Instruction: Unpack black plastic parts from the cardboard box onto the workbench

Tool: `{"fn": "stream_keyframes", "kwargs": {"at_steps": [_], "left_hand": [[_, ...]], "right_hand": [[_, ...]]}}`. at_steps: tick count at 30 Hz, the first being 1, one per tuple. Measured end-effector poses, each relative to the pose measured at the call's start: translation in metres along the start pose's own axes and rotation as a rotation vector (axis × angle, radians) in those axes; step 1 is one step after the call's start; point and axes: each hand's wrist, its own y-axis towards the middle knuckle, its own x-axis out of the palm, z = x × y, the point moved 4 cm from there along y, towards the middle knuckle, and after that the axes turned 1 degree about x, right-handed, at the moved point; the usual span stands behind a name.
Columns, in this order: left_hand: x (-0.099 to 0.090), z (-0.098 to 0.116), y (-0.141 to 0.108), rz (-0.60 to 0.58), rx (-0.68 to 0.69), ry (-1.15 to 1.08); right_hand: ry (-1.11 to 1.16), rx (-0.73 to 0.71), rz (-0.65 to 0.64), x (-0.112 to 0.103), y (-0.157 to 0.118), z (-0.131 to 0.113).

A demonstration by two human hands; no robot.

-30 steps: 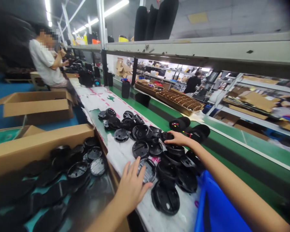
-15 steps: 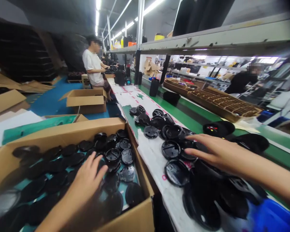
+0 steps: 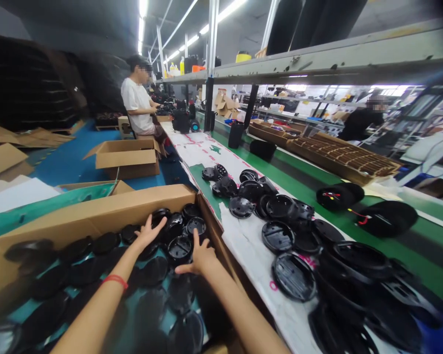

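Note:
Inside a cardboard box [image 3: 162, 192] lie many round black plastic covers, spread over a teal sheet. My left hand [image 3: 147, 235], with a red cord on the wrist, reaches to the box's far part. Its fingers are spread beside a black cover [image 3: 160, 214]; whether they touch it I cannot tell. Near the box's right wall is my right hand [image 3: 204, 256], thumb and fingers apart around the near side of a ribbed round cover [image 3: 179, 249]. Neither hand visibly holds anything. More round black covers [image 3: 294, 276] are heaped on the white-covered bench [image 3: 243, 246].
Black cylinders with red wires [image 3: 391, 219] lie on the green belt [image 3: 302, 182] beyond the bench. Overhead runs a metal shelf [image 3: 317, 66]. A person in a white shirt [image 3: 135, 101] sits further along, past another open box [image 3: 127, 157]. Something blue [image 3: 441, 332] is at lower right.
My right hand has moved left from the heap of covers on the bench into the box. My left hand has reached further forward in the box. The view has shifted slightly.

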Motion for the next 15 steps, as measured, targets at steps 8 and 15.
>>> {"fn": "stream_keyframes", "kwargs": {"at_steps": [8, 15], "left_hand": [[0.031, -0.012, -0.052, -0.027, 0.313, -0.098], [0.018, -0.012, -0.069, 0.098, 0.440, -0.224]], "right_hand": [[0.361, -0.304, 0.116, 0.024, 0.014, 0.010], [0.521, -0.525, 0.097, 0.040, 0.008, 0.014]]}}
